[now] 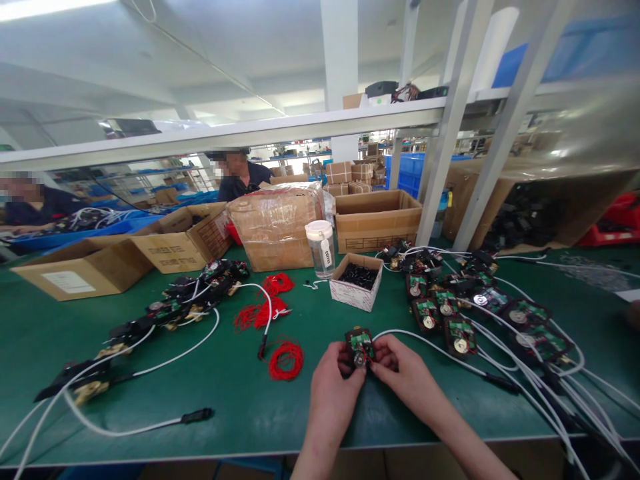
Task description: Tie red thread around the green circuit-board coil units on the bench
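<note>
Between my two hands, just above the green table, is a small black-cased unit [361, 341] with a green circuit board, a round silver part and red wires. My left hand [334, 380] grips its left side, the thumb at the lower edge. At its right side my right hand [397, 363] is closed, thumb and fingers pinched at the edge near the red wires. A white cable [400, 332] runs off to the right from the unit. Similar open-cased units [461, 337] lie to the right, several with white cables.
Red wire bundles [286, 361] lie left of my hands. A small box of black parts [356, 283] and a clear lidded cup [320, 250] stand ahead. More units [165, 310] lie at left. Cardboard boxes [280, 227] line the back, below a shelf [300, 130]. Two people sit beyond.
</note>
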A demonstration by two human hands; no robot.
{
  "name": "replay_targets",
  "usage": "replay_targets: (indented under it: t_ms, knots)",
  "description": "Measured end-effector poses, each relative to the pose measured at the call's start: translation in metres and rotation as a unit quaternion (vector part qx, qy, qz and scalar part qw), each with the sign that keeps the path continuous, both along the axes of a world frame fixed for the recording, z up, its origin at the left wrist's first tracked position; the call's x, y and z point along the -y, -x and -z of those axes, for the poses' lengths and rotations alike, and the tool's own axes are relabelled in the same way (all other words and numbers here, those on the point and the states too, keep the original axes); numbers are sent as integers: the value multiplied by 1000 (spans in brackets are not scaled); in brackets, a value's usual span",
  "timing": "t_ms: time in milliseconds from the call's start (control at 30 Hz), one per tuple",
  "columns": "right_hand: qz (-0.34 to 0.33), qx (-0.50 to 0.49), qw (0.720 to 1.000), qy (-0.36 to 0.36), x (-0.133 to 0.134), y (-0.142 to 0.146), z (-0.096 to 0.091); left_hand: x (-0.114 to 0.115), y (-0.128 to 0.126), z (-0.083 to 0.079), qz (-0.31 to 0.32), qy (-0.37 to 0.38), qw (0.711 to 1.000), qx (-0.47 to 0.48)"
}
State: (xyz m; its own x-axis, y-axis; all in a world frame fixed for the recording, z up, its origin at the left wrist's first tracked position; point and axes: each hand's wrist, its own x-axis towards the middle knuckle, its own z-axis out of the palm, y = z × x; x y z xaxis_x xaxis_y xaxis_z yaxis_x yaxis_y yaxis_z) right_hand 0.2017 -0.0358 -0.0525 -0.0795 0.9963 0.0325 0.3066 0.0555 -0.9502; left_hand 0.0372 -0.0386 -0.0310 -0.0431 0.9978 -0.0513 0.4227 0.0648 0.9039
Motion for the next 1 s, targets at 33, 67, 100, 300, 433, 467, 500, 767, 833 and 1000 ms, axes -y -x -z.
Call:
replay_targets:
  t_ms: [33,67,100,300,433,467,500,767,833,1000]
  knots:
    - [5,-1,1000,2,0,1,1,0,-1,-1,-4,1,1000,-2]
    - [11,-1,1000,2,1,3,1,0,-2,-1,-7,2,1000,-2]
    - [18,0,1000,2,1,5,2,-1,-2,-2,-10,4,1000,-2]
    - [43,-6,999,1,3,10,1,-1,-2,-4,-8,8,1000,0]
    - [51,-27,998,3,1,7,2,0,1,-1,12,3,1000,17]
    - [50,-31,998,2,1,7,3,0,3,0,19,2,1000,24]
    - [48,-34,998,1,1,5,4,-1,4,1,24,2,999,31]
    - [63,34,996,-45,-15,-25,-23,-1,23,10,84,-6,993,86]
    - [90,134,981,-106,-32,-33,-44,0,25,14,81,-6,994,78]
    - [44,312,935,-161,-101,-23,-89,2,22,23,67,-20,997,30]
